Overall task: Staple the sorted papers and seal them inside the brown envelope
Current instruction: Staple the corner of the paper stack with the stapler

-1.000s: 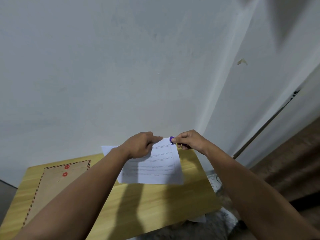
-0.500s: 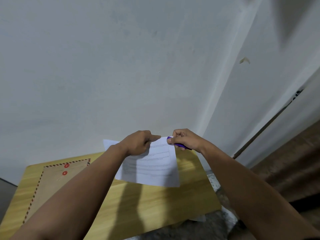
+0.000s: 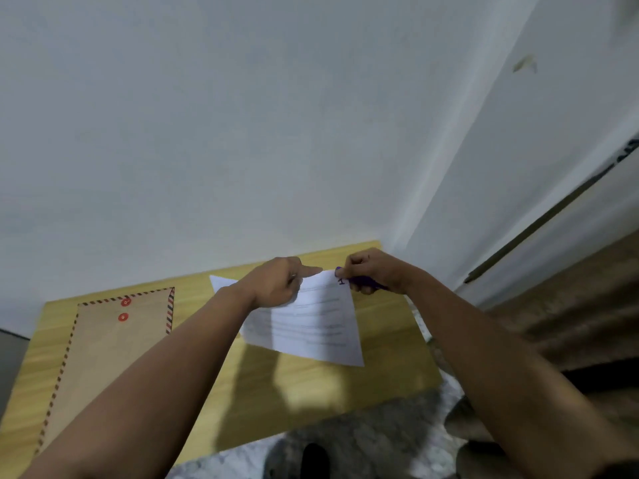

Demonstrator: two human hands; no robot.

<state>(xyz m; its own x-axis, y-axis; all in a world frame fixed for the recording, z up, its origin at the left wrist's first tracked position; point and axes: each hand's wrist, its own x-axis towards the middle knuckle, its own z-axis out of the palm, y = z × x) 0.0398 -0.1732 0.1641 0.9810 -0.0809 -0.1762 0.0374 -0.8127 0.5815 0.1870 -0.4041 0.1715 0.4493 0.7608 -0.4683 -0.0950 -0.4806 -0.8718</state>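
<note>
White printed papers [image 3: 311, 326] are lifted off the wooden table [image 3: 311, 385], tilted toward me. My left hand [image 3: 276, 283] pinches their top edge with the forefinger stretched along it. My right hand [image 3: 371, 273] is closed around a small purple stapler [image 3: 363, 281] clamped on the papers' top right corner. The brown envelope [image 3: 110, 344], with a striped border and two red string buttons, lies flat on the table's left side, partly under my left forearm.
A pale wall stands right behind the table's far edge. A white door frame [image 3: 518, 202] is at the right. Brown fabric [image 3: 570, 323] lies to the right of the table, and grey mottled floor [image 3: 363, 444] shows below its near edge.
The view has tilted down a little, showing more table. The papers' near edge has swung lower and right. My right hand has closed tighter over the stapler at the corner.
</note>
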